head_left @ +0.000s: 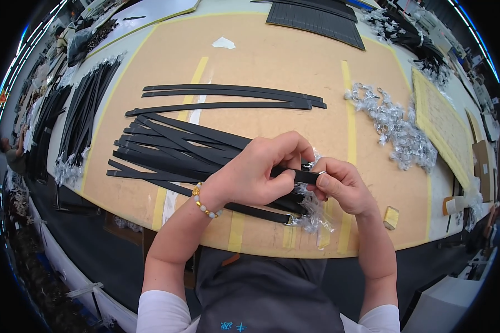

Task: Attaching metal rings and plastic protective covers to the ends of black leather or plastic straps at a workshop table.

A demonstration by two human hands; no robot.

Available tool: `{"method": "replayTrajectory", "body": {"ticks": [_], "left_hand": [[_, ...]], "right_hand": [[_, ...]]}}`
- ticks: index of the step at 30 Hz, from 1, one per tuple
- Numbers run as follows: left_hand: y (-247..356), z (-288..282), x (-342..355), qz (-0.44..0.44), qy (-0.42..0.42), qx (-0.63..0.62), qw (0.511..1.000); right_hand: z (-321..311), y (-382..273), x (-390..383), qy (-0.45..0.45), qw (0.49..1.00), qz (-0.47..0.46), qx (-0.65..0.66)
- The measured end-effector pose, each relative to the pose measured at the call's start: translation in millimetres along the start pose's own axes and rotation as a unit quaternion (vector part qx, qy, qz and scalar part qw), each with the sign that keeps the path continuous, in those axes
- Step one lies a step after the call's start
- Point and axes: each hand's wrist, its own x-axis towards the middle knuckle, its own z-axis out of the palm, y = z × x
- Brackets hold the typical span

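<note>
My left hand, with a beaded bracelet at its wrist, is closed on a black strap above the table. At the strap's end, my right hand pinches a small metal ring, its fingertips partly covering it. Under and left of my hands lies a pile of flat black straps. One lower strap ends in a metal ring beside crumpled clear plastic. Three straps lie apart, farther back.
Plastic-wrapped metal clasps are heaped at the right of the tan table. A yellow-edged board stands beyond them. A small yellowish block lies near the front edge. Bundled straps hang at left; more straps lie at the back.
</note>
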Motion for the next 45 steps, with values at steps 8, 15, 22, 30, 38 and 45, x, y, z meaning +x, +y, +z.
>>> {"method": "replayTrajectory", "body": {"ticks": [8,15,22,30,38,45], "left_hand": [[-11.6,2.4,2.6,-0.053,-0.006,0.052,0.997],[-36.7,1.7,10.5,-0.088,-0.015,0.226,0.970],[-32.1,-5.5,19.0,-0.043,-0.031,0.261,0.964],[-106.0,-50.9,78.6,0.013,0.126,0.421,0.898],[-106.0,-42.1,75.0,-0.098,0.056,0.257,0.960],[-82.4,-38.1,54.3,-0.113,0.013,0.124,0.986]], "right_hand": [[-7.1,3.4,3.8,0.053,0.992,-0.017,-0.113],[-128.6,25.2,-5.9,0.518,0.690,-0.125,-0.490],[-116.5,25.7,-2.3,0.450,0.672,0.059,-0.585],[-85.3,14.4,4.2,0.411,0.789,0.039,-0.455],[-79.6,18.7,-1.1,0.277,0.791,-0.079,-0.539],[-78.7,10.3,-7.3,0.090,0.834,-0.075,-0.539]]}}
